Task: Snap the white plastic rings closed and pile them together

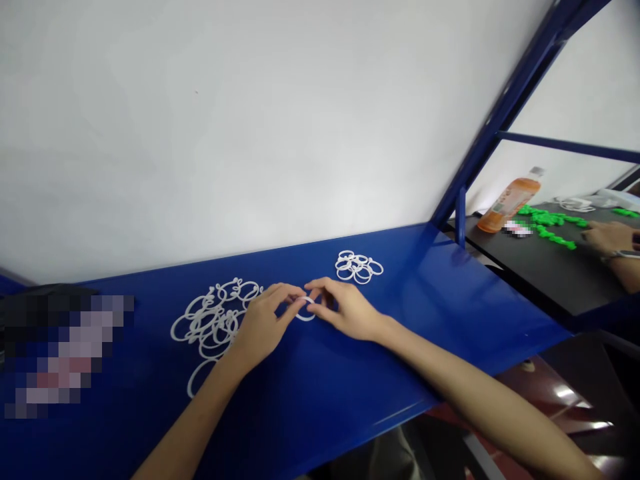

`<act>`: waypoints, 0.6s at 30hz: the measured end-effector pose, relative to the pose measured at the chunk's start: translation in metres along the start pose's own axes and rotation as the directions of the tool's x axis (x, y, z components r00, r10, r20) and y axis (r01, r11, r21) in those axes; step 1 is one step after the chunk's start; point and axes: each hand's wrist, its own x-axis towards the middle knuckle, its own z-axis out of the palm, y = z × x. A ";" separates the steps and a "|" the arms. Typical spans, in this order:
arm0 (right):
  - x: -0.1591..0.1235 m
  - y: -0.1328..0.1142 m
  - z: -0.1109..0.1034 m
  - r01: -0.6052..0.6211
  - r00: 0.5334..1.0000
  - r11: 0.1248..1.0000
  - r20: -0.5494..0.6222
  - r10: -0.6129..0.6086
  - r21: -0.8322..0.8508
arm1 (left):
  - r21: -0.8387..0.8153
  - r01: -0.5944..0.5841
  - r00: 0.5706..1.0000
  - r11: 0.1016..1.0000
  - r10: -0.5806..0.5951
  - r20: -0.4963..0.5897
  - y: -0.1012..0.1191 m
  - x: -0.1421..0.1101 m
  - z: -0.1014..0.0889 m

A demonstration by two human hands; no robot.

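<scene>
A white ring (306,319) is held between my two hands, low over the blue table (400,373). My left hand (270,320) pinches its left side with thumb and fingers. From the other side my right hand (345,308) grips it by the thumb and curled fingers. Close to my left hand lies a loose heap of white rings (207,327), many with small looped ends; my left forearm hides part of it. Beyond my right hand sits a smaller cluster of white rings (357,268).
A black item (55,293) and a blurred-out patch are at the left. Behind the table rises a white wall (250,133). At the right, past a blue frame post (460,217), a black table (525,267) bears an orange drink bottle (510,200), green pieces (555,233) and another person's hand (613,239).
</scene>
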 end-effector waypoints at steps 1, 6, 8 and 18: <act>-0.003 0.000 0.009 -0.033 0.999 0.996 -0.024 0.035 0.081 | -0.060 0.025 0.999 0.998 -0.023 0.024 0.004 -0.001 0.001; -0.013 0.009 0.023 -0.179 0.963 0.851 -0.087 0.253 0.494 | -0.186 0.154 0.988 0.970 -0.146 0.054 0.010 -0.004 0.004; -0.014 0.011 0.019 -0.190 0.958 0.787 -0.064 0.279 0.588 | -0.183 0.169 0.985 0.969 -0.158 0.071 0.009 -0.004 0.004; -0.017 0.003 0.009 -0.175 0.983 0.912 0.015 0.183 0.371 | -0.121 0.072 0.997 0.990 -0.068 0.031 0.008 -0.006 0.002</act>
